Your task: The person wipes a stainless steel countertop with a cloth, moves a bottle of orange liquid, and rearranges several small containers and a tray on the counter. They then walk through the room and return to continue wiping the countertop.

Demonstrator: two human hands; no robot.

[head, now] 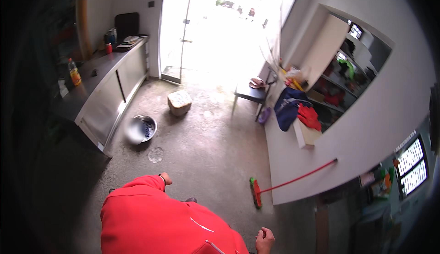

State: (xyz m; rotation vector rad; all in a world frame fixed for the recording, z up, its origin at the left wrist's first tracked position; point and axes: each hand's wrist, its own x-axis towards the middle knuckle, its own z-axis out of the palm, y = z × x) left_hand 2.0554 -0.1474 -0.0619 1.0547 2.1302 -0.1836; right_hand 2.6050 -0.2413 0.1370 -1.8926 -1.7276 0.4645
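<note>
My left hand [166, 178] shows past the red sleeve of my jacket [161, 216], with a dark band at its wrist. Its fingers are partly hidden and I see nothing held. Low in the picture, my right hand [264, 240] hangs over the floor with loosely curled, slightly parted fingers and nothing in it. The broom [256, 193], red with green bristles, is the object nearest to that hand; its red handle leans on the white wall. Ahead of my left hand, a metal basin [153, 126] holds dark blue cloth-like material, its left part covered by a blur.
A block-shaped stool [179, 102] stands beyond the basin. Along the left runs a metal-fronted counter [106, 106] carrying a bottle [74, 71] and a red can [109, 48]. A dark chair [251, 92] stands by the bright doorway [223, 40]. Clothes [292, 106] hang over the right-hand ledge.
</note>
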